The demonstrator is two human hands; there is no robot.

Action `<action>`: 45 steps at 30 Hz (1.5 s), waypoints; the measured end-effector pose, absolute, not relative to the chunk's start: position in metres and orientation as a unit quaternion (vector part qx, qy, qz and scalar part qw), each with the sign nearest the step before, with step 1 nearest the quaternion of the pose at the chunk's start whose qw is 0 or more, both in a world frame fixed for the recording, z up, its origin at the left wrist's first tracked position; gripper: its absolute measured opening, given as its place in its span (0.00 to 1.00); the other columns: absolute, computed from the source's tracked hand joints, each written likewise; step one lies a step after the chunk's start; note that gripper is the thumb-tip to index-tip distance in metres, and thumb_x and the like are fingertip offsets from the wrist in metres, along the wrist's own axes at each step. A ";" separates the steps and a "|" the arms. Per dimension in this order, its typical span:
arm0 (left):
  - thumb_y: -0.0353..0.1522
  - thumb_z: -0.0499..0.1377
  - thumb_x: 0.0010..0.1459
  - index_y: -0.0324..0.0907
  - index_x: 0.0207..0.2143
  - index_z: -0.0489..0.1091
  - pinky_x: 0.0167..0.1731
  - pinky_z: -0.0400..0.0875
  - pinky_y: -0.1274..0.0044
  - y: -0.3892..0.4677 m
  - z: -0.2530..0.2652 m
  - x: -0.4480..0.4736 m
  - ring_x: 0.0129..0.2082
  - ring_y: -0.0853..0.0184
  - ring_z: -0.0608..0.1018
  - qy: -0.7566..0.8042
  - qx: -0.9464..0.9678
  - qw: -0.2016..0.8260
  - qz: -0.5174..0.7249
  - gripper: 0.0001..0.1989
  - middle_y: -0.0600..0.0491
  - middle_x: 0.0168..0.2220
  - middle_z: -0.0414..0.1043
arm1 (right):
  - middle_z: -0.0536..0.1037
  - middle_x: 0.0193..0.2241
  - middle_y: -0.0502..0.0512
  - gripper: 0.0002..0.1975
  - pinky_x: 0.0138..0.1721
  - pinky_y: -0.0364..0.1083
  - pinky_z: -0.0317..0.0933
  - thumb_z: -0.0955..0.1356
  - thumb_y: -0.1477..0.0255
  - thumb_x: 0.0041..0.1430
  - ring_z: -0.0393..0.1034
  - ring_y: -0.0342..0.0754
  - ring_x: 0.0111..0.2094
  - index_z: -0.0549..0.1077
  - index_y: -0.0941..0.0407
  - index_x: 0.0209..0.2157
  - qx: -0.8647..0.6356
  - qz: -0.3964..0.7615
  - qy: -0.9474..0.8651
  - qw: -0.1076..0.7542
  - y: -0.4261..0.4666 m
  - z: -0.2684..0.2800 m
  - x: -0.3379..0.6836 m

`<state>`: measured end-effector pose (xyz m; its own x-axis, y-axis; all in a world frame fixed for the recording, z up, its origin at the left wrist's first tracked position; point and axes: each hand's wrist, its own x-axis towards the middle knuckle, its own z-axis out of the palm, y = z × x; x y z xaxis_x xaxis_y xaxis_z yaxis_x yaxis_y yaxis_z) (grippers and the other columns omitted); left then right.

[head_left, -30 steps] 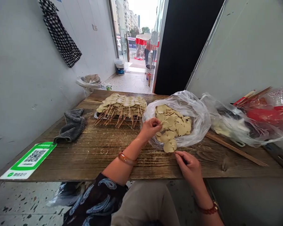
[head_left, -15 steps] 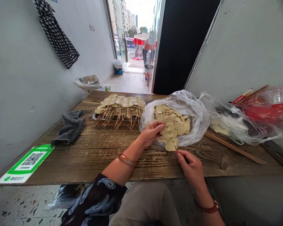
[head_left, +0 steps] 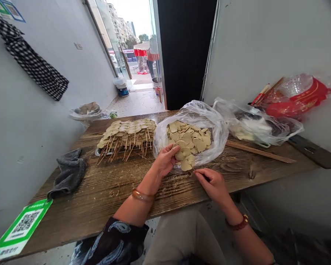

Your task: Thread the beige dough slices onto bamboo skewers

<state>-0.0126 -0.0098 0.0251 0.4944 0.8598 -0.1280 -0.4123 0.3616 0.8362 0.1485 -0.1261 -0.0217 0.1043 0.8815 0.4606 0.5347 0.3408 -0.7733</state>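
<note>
Well left of the left hand point(head_left: 166, 160), a green-and-white QR payment card point(head_left: 21, 227) reads 微信支付 along its lower edge; print on red plastic packaging point(head_left: 310, 95) beyond the right hand point(head_left: 212, 181) is illegible.

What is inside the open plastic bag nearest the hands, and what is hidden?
A heap of thin, beige slices shows inside the plastic bag. The upper slices cover whatever lies beneath; the left hand hides part of the bag's near side.

Two hands point(head_left: 165, 161) point(head_left: 212, 182), one held skewer point(head_left: 187, 163), two bracelets point(head_left: 142, 196) point(head_left: 237, 223), one table point(head_left: 99, 206), one tray point(head_left: 98, 151), one gray cloth point(head_left: 67, 173), one tabletop sign point(head_left: 23, 225) and two buckets point(head_left: 123, 90) point(head_left: 157, 87) are pictured.
</note>
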 end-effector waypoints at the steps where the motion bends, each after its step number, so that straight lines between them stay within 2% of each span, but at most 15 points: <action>1: 0.34 0.68 0.42 0.38 0.37 0.73 0.30 0.74 0.76 -0.010 0.026 -0.012 0.28 0.68 0.77 0.293 0.393 0.769 0.409 0.18 0.50 0.31 0.76 | 0.81 0.32 0.55 0.11 0.36 0.46 0.67 0.64 0.68 0.60 0.75 0.49 0.34 0.78 0.54 0.33 -0.548 0.168 -0.645 0.505 -0.125 -0.022 0.148; 7: 0.36 0.70 0.39 0.39 0.35 0.71 0.26 0.72 0.79 -0.015 0.029 -0.008 0.25 0.71 0.76 0.318 0.422 0.737 0.421 0.20 0.53 0.29 0.75 | 0.80 0.31 0.55 0.12 0.34 0.46 0.67 0.64 0.68 0.60 0.75 0.49 0.32 0.78 0.54 0.31 -0.551 0.145 -0.640 0.516 -0.122 -0.026 0.149; 22: 0.38 0.69 0.41 0.39 0.36 0.71 0.32 0.71 0.78 -0.027 0.038 0.006 0.29 0.71 0.75 0.324 0.486 0.705 0.402 0.20 0.53 0.32 0.74 | 0.80 0.27 0.53 0.12 0.33 0.43 0.64 0.63 0.69 0.60 0.73 0.47 0.29 0.77 0.55 0.29 -0.541 0.144 -0.612 0.558 -0.123 -0.021 0.150; 28: 0.38 0.69 0.41 0.38 0.34 0.71 0.28 0.71 0.80 -0.037 0.046 0.020 0.26 0.73 0.74 0.335 0.504 0.705 0.371 0.18 0.53 0.31 0.75 | 0.79 0.27 0.53 0.11 0.33 0.43 0.64 0.63 0.70 0.60 0.73 0.47 0.29 0.77 0.55 0.29 -0.540 0.138 -0.589 0.585 -0.127 -0.018 0.151; 34: 0.39 0.68 0.43 0.39 0.39 0.71 0.29 0.71 0.79 -0.020 0.060 0.017 0.27 0.72 0.76 0.354 0.523 0.680 0.372 0.21 0.51 0.32 0.76 | 0.78 0.29 0.54 0.11 0.34 0.44 0.63 0.63 0.70 0.60 0.72 0.48 0.31 0.76 0.56 0.31 -0.546 0.134 -0.541 0.626 -0.129 -0.021 0.151; 36: 0.40 0.66 0.44 0.39 0.39 0.70 0.32 0.72 0.77 -0.006 0.061 0.012 0.29 0.70 0.78 0.366 0.525 0.648 0.412 0.21 0.49 0.35 0.76 | 0.78 0.28 0.54 0.11 0.34 0.44 0.63 0.63 0.69 0.60 0.71 0.47 0.31 0.76 0.56 0.32 -0.558 0.127 -0.502 0.649 -0.130 -0.022 0.152; 40: 0.40 0.63 0.47 0.37 0.35 0.70 0.30 0.69 0.79 0.022 0.051 0.007 0.28 0.71 0.76 0.439 0.588 0.528 0.427 0.17 0.49 0.33 0.75 | 0.77 0.28 0.55 0.12 0.34 0.45 0.63 0.62 0.67 0.61 0.70 0.47 0.30 0.75 0.57 0.34 -0.569 0.122 -0.448 0.679 -0.129 -0.025 0.154; 42: 0.36 0.61 0.50 0.38 0.34 0.71 0.31 0.67 0.79 0.033 0.043 0.009 0.29 0.70 0.74 0.484 0.663 0.414 0.393 0.11 0.50 0.31 0.74 | 0.77 0.28 0.55 0.12 0.34 0.45 0.64 0.62 0.67 0.61 0.70 0.47 0.29 0.75 0.57 0.34 -0.565 0.124 -0.443 0.685 -0.129 -0.026 0.154; 45: 0.32 0.58 0.51 0.40 0.35 0.72 0.39 0.66 0.75 0.045 0.034 0.015 0.34 0.66 0.74 0.526 0.779 0.177 0.293 0.08 0.50 0.33 0.73 | 0.77 0.28 0.55 0.12 0.33 0.44 0.63 0.62 0.67 0.61 0.70 0.47 0.29 0.76 0.57 0.33 -0.558 0.128 -0.447 0.688 -0.129 -0.023 0.154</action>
<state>0.0151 0.0448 0.0335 0.2759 0.9225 0.2698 0.7154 -0.3846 0.5834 0.1542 -0.1293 -0.0234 0.5680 0.6747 0.4714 0.3223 0.3446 -0.8817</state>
